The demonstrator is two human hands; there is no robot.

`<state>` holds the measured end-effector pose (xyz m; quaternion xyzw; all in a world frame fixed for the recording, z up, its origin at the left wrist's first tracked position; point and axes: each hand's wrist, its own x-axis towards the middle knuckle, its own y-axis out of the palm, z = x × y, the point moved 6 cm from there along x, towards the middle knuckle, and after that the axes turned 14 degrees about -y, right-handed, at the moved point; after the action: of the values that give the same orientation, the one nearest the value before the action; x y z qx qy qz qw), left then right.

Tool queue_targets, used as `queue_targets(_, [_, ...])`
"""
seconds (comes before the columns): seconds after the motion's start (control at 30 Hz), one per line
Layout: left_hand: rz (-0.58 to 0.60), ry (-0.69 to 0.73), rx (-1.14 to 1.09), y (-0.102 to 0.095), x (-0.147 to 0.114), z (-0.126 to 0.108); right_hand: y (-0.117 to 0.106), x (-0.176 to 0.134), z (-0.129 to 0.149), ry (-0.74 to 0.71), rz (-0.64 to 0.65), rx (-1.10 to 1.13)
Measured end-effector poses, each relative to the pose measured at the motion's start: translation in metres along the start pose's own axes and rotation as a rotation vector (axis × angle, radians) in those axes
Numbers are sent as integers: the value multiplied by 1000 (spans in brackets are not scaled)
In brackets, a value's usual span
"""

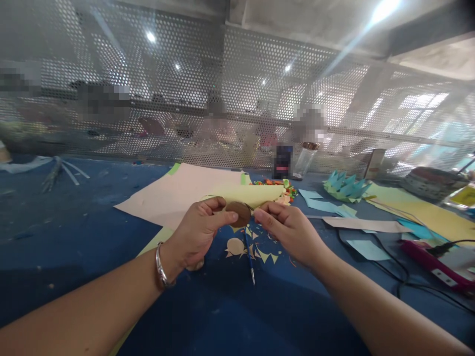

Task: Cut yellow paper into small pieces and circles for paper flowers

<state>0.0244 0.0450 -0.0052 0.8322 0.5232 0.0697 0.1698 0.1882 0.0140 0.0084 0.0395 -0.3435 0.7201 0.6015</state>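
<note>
Two bare hands meet above a blue bench, pinching a small brown paper disc between them. The left hand, with a silver bracelet at the wrist, closes thumb and forefinger on the disc's left edge; the right hand curls its fingers onto the right edge, hiding that part of the disc. Whether something else is tucked in the right hand's grip cannot be told. Directly below the disc lie a tan paper circle, small yellow paper triangles and a blue pen, partly covered by the hands. Behind the hands lie a large pale pink sheet and a yellow sheet. To the right are light blue folded paper pieces, a glass jar, black cables and a pink device, cut off by the frame edge. A perforated metal screen closes the far side of the bench; what lies beyond it is blurred.
</note>
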Motion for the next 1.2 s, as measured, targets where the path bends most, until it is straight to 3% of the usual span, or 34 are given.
queue_targets(0.4, [8,26,33,-2,1,1,2,0,1,-32,-1,45])
queue_targets(0.67, [123,167,107,4,0,-7,0,0,5,-48,13,14])
queue_targets(0.87, [87,162,117,7,-3,-10,-2,0,6,-64,13,-27])
queue_targets(1.2, [145,142,159,7,-5,-10,-5,1,8,-80,45,-139])
